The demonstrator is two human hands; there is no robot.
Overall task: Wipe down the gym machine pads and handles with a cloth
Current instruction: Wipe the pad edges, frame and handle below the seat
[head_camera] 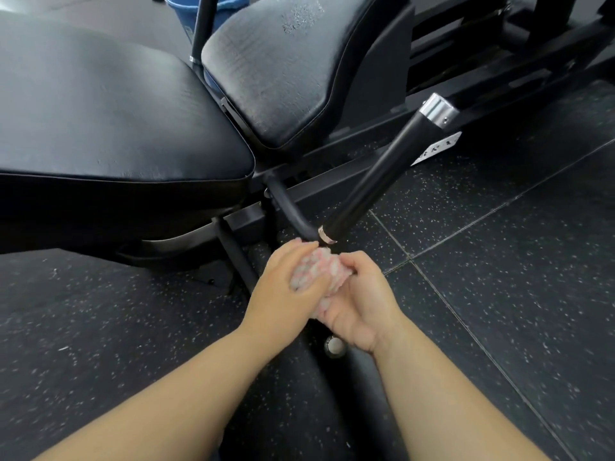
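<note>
A pink and white cloth [312, 272] is bunched between both my hands, just below the near end of a black machine handle [376, 171]. My left hand [283, 291] lies over the cloth's left side with its fingers curved on it. My right hand [357, 307] grips the cloth from the right, fingers curled round it. The handle rises to the upper right to a silver collar [437, 109]. Two black pads are at the upper left: a large back pad [109, 111] and a worn seat pad [276, 68].
The black machine frame [239, 251] runs under the pads and down past my hands. A blue bucket [186, 15] stands behind the pads at the top. Speckled black rubber floor tiles [499, 261] spread to the right and left.
</note>
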